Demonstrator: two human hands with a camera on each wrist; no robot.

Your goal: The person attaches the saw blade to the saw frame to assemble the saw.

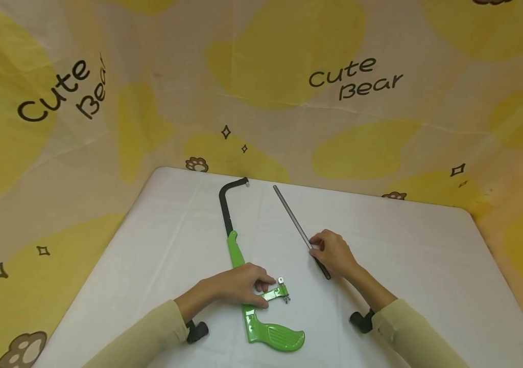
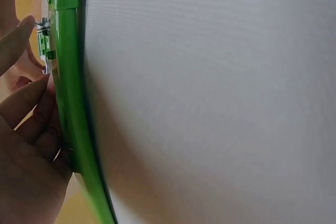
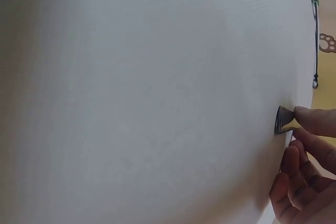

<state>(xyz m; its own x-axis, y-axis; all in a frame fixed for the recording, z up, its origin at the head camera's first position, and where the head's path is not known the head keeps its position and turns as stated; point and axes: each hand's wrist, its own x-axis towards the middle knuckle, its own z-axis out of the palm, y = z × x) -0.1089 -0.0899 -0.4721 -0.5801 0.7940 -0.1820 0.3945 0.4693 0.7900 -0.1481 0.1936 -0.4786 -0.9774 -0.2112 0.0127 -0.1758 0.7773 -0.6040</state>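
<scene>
A hacksaw frame lies along the white table in the head view, with a green handle [image 1: 282,337] toward me and a black bent front arm [image 1: 224,207] reaching away. Across its green middle is my left hand [image 1: 243,283], its thumb and fingers around the short green cross arm [image 1: 272,294] that carries small metal fittings. The left wrist view shows the green frame [image 2: 67,87] close beside the fingers. To the right, my right hand [image 1: 332,250] pinches a long grey hacksaw blade [image 1: 291,217] between thumb and index finger, near its darker lower end. The blade slants away, its far tip near the back edge.
The white table [image 1: 408,266] has rounded back corners. Patterned yellow and beige cloth [image 1: 289,102] rises behind and at both sides. A black wrist mount [image 1: 197,332] shows at the left sleeve, and another black mount [image 1: 361,322] at the right sleeve.
</scene>
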